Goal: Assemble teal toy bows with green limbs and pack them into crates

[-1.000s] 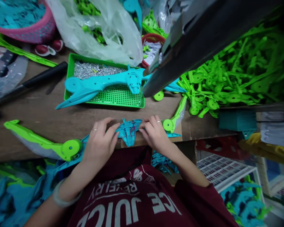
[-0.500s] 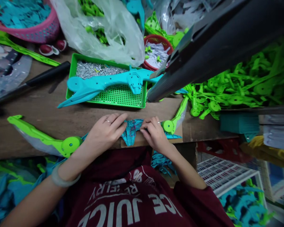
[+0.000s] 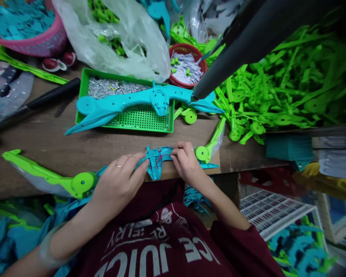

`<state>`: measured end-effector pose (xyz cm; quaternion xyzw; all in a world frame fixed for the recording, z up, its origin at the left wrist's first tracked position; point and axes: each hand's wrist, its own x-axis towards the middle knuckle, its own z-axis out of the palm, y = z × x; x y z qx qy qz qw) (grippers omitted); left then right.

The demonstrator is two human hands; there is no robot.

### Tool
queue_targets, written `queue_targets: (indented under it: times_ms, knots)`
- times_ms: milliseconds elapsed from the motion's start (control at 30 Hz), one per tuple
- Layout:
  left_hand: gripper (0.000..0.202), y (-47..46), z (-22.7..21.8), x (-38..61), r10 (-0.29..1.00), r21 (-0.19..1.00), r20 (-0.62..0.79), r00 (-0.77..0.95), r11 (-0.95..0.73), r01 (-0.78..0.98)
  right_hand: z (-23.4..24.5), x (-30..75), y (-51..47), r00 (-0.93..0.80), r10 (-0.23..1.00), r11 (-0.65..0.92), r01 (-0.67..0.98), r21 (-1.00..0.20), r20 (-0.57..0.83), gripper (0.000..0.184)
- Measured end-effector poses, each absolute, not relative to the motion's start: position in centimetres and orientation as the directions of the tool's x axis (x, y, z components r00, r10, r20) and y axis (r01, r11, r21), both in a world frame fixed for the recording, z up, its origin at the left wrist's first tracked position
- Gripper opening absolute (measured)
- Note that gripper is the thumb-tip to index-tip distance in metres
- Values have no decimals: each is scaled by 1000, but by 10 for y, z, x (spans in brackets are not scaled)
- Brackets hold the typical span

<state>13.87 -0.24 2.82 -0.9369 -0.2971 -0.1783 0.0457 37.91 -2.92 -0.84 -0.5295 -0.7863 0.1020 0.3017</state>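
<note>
A blue plastic bow-shaped shell [image 3: 155, 163] lies open side up along the table's front edge, thin reddish wires showing in its middle. My left hand [image 3: 122, 177] is closed around the shell's left arm, fingers bent over it. Just right of the middle, my right hand [image 3: 187, 161] pinches with thumb and fingertips at the shell's right arm. What lies between those fingertips is hidden. Lime-green limbs with round hubs stick out at both ends: the left limb [image 3: 82, 184] and the right limb [image 3: 203, 154].
Behind my hands a green tray [image 3: 127, 125] holds small metal screws. A closed blue bow body [image 3: 129, 99] lies across it. A dark tube [image 3: 219, 65] slants down from the upper right. Lime-green parts [image 3: 276, 96] are heaped at right; a red basket [image 3: 204, 63] holds white pieces.
My left hand has slid left and down along the shell, uncovering more of its wired middle. My right hand stays nearly in place. The view has shifted slightly.
</note>
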Motion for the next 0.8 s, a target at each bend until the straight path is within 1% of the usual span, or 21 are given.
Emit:
queue_targets:
  times_ms: [67,100,167,233,300,333,400,500,533,600,700,800]
  knots:
    - [21,-6,27,158,576,125,448,683,-798,590,-9,381,-31,-256,891,429,747,-508,375,11]
    - [23,-6,26,169,604,164,459,652,-778,606,-9,381,-31,-253,890,430,740,-517,379,11]
    - [23,-6,21,187,665,203,431,610,-730,652,-10,381,-33,-246,885,435,739,-515,394,11]
    - [16,-3,15,198,710,218,398,581,-688,692,-11,379,-36,-243,872,446,751,-487,424,10]
    - [9,1,11,201,724,240,387,571,-677,696,-11,379,-38,-242,855,465,751,-469,459,9]
    - [9,2,9,200,724,264,389,570,-680,684,-10,380,-40,-229,848,470,741,-479,477,10]
    - [9,5,7,195,725,344,391,567,-687,640,-7,384,-41,-132,844,442,720,-535,520,12]
    - [11,9,6,187,755,493,363,546,-653,576,3,395,-43,104,825,322,721,-613,555,10]
    - [11,10,5,186,768,529,345,539,-634,564,7,399,-43,141,821,294,727,-620,554,9]
    - [11,11,4,184,792,591,308,527,-593,547,13,404,-43,102,842,286,748,-599,530,6]
    - [9,13,1,183,816,663,275,508,-544,515,15,401,-41,-90,892,324,811,-487,443,5]
    - [7,14,-1,184,799,657,324,507,-576,486,10,391,-36,-210,918,334,867,-370,335,8]
